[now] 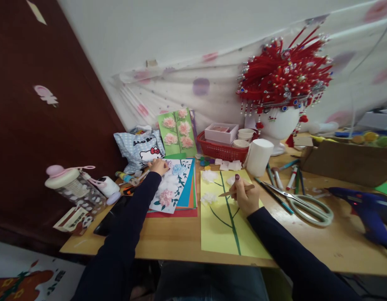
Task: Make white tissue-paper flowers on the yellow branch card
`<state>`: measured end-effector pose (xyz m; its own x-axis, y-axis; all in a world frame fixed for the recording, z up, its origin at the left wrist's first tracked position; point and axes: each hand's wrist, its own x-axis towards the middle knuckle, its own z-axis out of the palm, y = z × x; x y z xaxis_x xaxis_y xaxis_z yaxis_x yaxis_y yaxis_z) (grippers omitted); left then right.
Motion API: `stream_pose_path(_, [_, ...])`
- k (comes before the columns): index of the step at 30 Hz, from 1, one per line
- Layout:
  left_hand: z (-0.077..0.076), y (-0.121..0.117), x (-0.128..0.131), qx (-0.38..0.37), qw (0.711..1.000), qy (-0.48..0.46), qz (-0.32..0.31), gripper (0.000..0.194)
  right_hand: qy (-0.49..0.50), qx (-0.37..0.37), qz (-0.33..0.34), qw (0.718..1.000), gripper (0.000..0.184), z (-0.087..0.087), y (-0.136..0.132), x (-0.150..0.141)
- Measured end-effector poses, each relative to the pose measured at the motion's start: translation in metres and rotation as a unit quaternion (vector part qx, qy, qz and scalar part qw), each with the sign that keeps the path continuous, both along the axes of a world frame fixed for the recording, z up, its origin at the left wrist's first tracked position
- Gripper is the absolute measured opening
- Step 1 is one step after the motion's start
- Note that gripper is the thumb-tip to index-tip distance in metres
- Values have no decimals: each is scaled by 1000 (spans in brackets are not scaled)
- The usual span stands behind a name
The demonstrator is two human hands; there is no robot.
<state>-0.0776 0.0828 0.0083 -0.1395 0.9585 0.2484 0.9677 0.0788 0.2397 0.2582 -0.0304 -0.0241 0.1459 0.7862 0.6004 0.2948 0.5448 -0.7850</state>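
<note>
A stick (pixel 249 188) is being gripped by the right hand (pixel 248 200), pointing left over the sheet (pixel 216 234). Left hand (pixel 158 166): grip cannot be told.

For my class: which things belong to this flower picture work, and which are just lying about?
Likely in use:
yellow sheet
white flowers
pointed brown tool in right hand

Seemingly lying about:
pink-capped bottle
Hello Kitty bag
red beaded headdress

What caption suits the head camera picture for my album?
Right hand holding a pointed brown stick over yellow paper with white puffs.
</note>
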Motion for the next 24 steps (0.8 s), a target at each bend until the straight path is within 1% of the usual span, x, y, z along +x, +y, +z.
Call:
stream_pose_path(3, [2, -2, 0, 0, 1000, -2, -1, 10, -9, -2, 1, 1000, 61, 2, -1, -1])
stream_pose_path(6, [7, -3, -3, 15, 1000, -24, 4, 9, -1, -1, 0, 1000, 60, 2, -1, -1])
stream_pose_path(9, [14, -5, -7, 36, 997, -64, 2, 8, 4, -3, -1, 1000, 59, 2, -2, -1])
stream_pose_path(12, [21, -14, -6, 51, 992, -117, -25, 9, 13, -14, 0, 1000, 59, 1, -2, -2])
stream_pose_path(15, [28, -34, 6, 61, 982, -163, -74, 13, 35, -31, 11, 999, 61, 1, -3, -4])
stream_pose_path(17, [34, -53, 21, 61, 975, -186, -110, 14, 42, -40, 28, 998, 62, 1, -5, -5])
stream_pose_path(19, [42, -74, 38, 48, 964, -208, -159, 16, 38, -49, 47, 997, 63, 1, -7, -7])
stream_pose_path(22, [53, -104, 66, 1, 935, -256, -246, 19, 20, -66, 61, 996, 63, 0, -8, -10])
stream_pose_path(24, [55, -118, 83, -47, 915, -285, -282, 20, 3, -70, 59, 996, 63, -2, -7, -11])
